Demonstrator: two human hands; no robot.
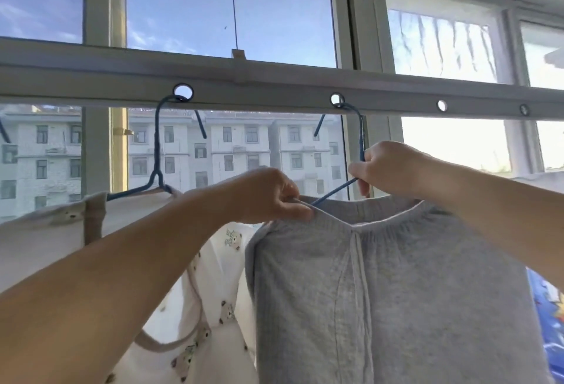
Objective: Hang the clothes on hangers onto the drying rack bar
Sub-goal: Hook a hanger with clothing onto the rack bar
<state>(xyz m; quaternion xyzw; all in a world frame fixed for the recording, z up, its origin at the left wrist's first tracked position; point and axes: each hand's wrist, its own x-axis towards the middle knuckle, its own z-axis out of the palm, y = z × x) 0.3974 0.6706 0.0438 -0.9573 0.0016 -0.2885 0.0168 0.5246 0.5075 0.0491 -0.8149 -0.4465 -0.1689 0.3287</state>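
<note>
A grey drying rack bar (274, 90) with round holes crosses the view. A blue hanger (361, 136) hooks through the second hole and carries grey ribbed trousers (396, 277). My right hand (387, 167) grips that hanger just under its neck. My left hand (268, 194) pinches the grey waistband at the hanger's left arm. A second blue hanger (157, 145) hooks through the left hole and holds a white garment with bear prints (219, 277).
Window frames (100, 145) stand right behind the bar, with apartment blocks outside. A thin cord (234, 2) runs up from the bar's bracket. Two free holes (442, 105) lie to the right. Blue printed fabric (549, 316) shows at the right edge.
</note>
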